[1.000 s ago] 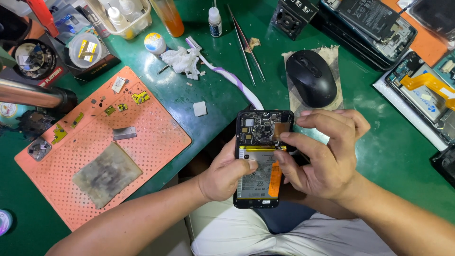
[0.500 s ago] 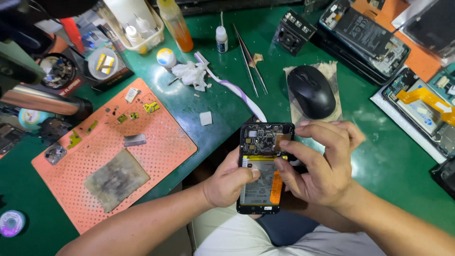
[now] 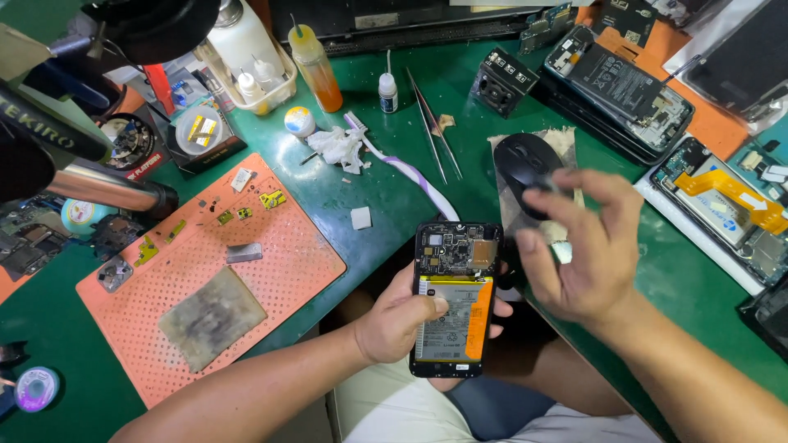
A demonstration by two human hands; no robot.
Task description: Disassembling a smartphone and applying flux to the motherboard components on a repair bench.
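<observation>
1. At nine o'clock I see an orange perforated mat (image 3: 279,271) on the green bench (image 3: 361,184), with a grey worn pad (image 3: 212,317) on its near part and small metal parts scattered toward its far edge.
2. At eleven o'clock a white tray (image 3: 275,86) holds bottles, and an amber dropper bottle (image 3: 316,70) stands just beside it.
3. Below centre, my left hand (image 3: 402,320) grips the opened phone (image 3: 454,297) by its left edge, thumb pressed across the battery (image 3: 450,320). The phone is held upright over my lap, just off the bench edge, circuit board toward twelve o'clock.
4. At twelve o'clock, tweezers (image 3: 433,125) lie on the bench near a white-and-purple toothbrush (image 3: 402,164).
5. At about three o'clock from the phone, my right hand (image 3: 587,258) hovers loose, fingers spread and blurred, gripping nothing I can make out. It is apart from the phone.
6. Behind those fingers, a black mouse (image 3: 525,164) sits on a grey cloth (image 3: 566,143).
7. At two o'clock, another opened phone (image 3: 620,90) lies on the bench.
</observation>
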